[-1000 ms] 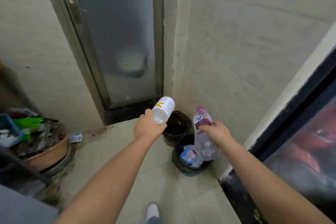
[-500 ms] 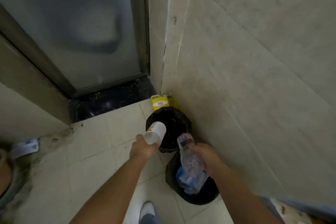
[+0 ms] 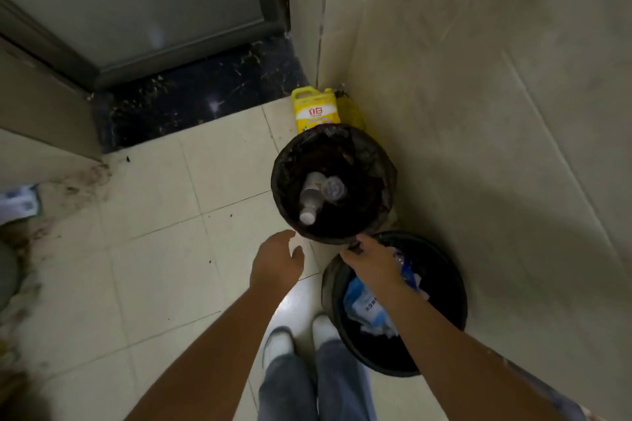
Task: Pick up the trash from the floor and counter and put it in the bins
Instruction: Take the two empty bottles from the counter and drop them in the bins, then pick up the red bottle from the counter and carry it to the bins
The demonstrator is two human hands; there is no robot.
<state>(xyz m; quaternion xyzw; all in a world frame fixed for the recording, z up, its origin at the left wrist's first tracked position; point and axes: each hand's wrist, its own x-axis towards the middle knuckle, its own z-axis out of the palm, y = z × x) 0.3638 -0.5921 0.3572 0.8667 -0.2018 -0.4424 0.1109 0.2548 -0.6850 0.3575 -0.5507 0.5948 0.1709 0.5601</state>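
With my left hand spread and empty, my right hand pinches the far bin rim, which I should steady gently to avoid tipping it.

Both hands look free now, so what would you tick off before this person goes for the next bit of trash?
1. Left hand empty: ok, open.
2. Right hand empty: cannot tell; it rests at the near bin rim.
3. White cup inside the far bin: ok.
4. Far bin has room: ok.
5. Near bin has room: ok, though wrappers fill much of it.
6. Trash left on floor: not ok, a paper scrap lies at the left edge.
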